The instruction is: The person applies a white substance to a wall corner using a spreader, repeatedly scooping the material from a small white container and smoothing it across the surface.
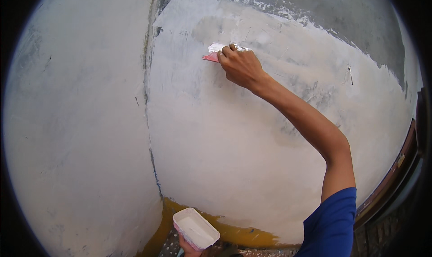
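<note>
My right hand [242, 67] is closed around a red putty scraper [210, 57], its blade pressed flat near the wall. White putty [216, 47] sits along the scraper's upper side, and more clings by my knuckles. The wall [234, 153] in front of me bears a whitish, streaky coat. Low down, my left hand [187, 247] grips the side of a rectangular white plastic tub [196, 228], partly hidden beneath it. Pale putty coats the tub's inside.
Bare grey wall [355, 20] shows above the ragged edge of the coat. A rough corner seam [146, 77] separates the left wall [81, 122]. Mustard-yellow paint [245, 233] runs along the bottom. A brown wooden frame [388, 178] stands at right.
</note>
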{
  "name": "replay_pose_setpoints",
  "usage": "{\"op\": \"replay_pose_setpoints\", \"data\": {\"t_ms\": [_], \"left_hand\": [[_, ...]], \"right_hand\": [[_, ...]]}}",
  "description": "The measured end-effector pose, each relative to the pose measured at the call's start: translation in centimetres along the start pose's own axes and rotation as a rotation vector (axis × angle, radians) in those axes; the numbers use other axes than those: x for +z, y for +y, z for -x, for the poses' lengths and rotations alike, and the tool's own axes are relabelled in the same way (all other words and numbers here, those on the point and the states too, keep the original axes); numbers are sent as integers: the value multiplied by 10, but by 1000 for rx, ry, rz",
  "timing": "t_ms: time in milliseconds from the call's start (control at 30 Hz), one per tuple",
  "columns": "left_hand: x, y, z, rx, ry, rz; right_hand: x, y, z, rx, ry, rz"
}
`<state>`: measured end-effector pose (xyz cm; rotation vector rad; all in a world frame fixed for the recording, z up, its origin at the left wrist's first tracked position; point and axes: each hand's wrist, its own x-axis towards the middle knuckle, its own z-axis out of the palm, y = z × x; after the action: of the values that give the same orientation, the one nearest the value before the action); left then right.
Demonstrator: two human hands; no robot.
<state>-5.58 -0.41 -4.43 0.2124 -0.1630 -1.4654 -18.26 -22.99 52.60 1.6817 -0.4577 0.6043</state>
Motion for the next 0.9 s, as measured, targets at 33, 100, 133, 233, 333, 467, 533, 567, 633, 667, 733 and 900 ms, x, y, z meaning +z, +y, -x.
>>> {"op": "replay_pose_setpoints", "data": {"t_ms": [33, 100, 133, 233, 333, 467, 533, 567, 633, 667, 733, 900], "left_hand": [[-4, 1, 2, -16, 10, 24], [-3, 5, 8, 0, 54, 36], [-3, 8, 10, 5, 86, 43], [4, 3, 12, -62, 160, 61], [6, 7, 14, -92, 230, 57], [27, 20, 25, -26, 272, 37], [27, 25, 26, -26, 336, 238], [16, 23, 23, -33, 333, 234], [-12, 19, 13, 70, 51, 56], [-6, 18, 15, 62, 46, 54], [16, 24, 26, -9, 315, 108], [17, 21, 21, -55, 270, 68]], "right_hand": [[1, -14, 5, -14, -50, -73], [-8, -16, 0, 71, -12, -155], [-14, -10, -2, 135, 88, -164], [-20, 55, -8, 93, 405, 182], [13, 61, -3, 124, 161, 308], [5, 8, 0, 174, -65, 20], [-21, -4, 0, 221, -25, -137], [-38, 1, 4, 273, 7, -270], [-66, 36, 16, 413, 174, -226], [-80, 61, 24, 467, 237, -132], [-98, 112, 41, 567, 238, 90], [-87, 135, 76, 471, 168, 284]]}}
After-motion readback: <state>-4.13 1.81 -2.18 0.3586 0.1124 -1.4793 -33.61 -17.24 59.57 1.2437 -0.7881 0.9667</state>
